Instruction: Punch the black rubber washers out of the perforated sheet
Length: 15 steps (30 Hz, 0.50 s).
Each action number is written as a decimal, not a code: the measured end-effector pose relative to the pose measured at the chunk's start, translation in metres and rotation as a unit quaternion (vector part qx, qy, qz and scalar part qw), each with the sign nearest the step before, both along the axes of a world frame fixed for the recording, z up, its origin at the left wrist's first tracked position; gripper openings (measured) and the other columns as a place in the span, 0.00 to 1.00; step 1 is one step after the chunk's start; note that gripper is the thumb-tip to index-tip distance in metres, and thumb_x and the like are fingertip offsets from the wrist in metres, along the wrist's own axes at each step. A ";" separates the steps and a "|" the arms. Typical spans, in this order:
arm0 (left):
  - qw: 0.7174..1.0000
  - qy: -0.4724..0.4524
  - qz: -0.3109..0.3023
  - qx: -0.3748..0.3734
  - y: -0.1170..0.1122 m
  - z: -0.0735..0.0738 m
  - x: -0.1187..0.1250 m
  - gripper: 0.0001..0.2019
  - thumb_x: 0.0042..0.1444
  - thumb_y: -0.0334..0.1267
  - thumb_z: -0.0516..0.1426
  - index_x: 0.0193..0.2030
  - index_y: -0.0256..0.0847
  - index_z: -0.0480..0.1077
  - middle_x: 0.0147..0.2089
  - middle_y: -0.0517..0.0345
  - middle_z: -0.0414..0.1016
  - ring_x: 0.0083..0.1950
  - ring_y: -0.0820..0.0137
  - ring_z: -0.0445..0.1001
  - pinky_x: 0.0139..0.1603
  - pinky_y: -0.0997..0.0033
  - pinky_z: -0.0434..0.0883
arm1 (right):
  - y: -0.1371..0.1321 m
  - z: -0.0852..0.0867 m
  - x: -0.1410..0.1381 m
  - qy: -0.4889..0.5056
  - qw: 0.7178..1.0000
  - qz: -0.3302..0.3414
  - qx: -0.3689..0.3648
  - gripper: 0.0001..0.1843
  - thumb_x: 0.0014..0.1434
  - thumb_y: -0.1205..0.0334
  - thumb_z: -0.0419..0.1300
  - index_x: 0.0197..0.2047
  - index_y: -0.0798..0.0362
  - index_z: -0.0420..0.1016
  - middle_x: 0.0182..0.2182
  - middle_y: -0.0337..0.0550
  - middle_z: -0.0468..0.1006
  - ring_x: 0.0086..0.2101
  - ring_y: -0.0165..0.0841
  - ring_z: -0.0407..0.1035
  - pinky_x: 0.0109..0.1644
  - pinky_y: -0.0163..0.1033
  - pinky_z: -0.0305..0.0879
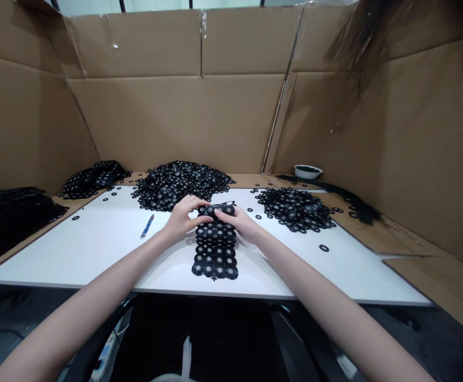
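Between my hands is a black strip of joined rings (pixel 215 254), with pale round centres in rows. Its lower end lies on the white table (pixel 107 249), while the upper end is lifted and bunched in folds. My left hand (pixel 185 216) pinches the left edge of the raised part with thumb and fingers. On the opposite edge my right hand (pixel 241 222) grips it, the thumb lying on top of the rings. The fingers behind the strip are partly hidden.
Behind my hands rises a large heap of black rings (pixel 179 183); a smaller ring pile (pixel 297 209) lies right. A blue pen-like tool (pixel 147 226) is left. Black strands (pixel 346 196) and a white bowl (pixel 308 171) sit back right. Cardboard walls (pixel 167 122) enclose the table.
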<state>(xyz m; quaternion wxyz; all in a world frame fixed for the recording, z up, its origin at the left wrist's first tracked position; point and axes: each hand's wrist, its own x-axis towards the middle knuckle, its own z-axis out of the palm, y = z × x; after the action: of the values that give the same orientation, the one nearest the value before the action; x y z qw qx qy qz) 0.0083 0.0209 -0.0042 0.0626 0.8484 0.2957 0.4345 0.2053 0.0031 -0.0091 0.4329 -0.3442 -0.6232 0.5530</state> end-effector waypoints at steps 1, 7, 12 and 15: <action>1.000 -0.001 0.002 0.001 0.000 0.000 0.000 0.14 0.52 0.45 0.61 0.42 0.39 0.73 0.38 0.53 0.74 0.40 0.66 0.68 0.42 0.68 0.64 | 0.000 0.000 0.000 -0.006 1.000 0.000 0.016 0.20 0.48 0.47 0.64 0.36 0.57 0.74 0.30 0.42 0.75 0.32 0.32 0.67 0.38 0.37 0.61; 1.000 -0.012 0.011 -0.008 0.002 -0.003 0.001 0.11 0.53 0.45 0.60 0.34 0.40 0.72 0.34 0.55 0.74 0.37 0.67 0.68 0.38 0.68 0.64 | 0.000 0.001 0.001 -0.049 0.996 0.003 0.068 0.19 0.48 0.48 0.64 0.31 0.58 0.74 0.27 0.40 0.73 0.31 0.31 0.65 0.37 0.37 0.59; 0.999 -0.021 0.022 -0.015 0.003 -0.003 0.001 0.10 0.53 0.45 0.59 0.32 0.39 0.72 0.32 0.56 0.73 0.36 0.67 0.68 0.37 0.69 0.63 | 0.004 -0.001 0.000 -0.064 0.995 -0.023 0.080 0.19 0.48 0.49 0.64 0.32 0.58 0.73 0.28 0.40 0.72 0.31 0.31 0.64 0.37 0.37 0.59; 0.999 -0.024 0.031 -0.021 0.003 -0.003 0.001 0.10 0.53 0.44 0.59 0.30 0.39 0.71 0.32 0.56 0.73 0.36 0.67 0.67 0.36 0.69 0.63 | 0.005 -0.003 0.001 -0.072 0.994 -0.028 0.080 0.19 0.48 0.48 0.64 0.34 0.57 0.72 0.29 0.41 0.72 0.32 0.32 0.64 0.37 0.37 0.60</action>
<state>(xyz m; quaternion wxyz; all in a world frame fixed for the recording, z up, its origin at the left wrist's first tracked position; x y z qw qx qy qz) 0.0089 0.0242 -0.0071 0.0734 0.8267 0.3295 0.4502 0.2067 0.0078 -0.0117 0.4284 -0.3651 -0.6848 0.4628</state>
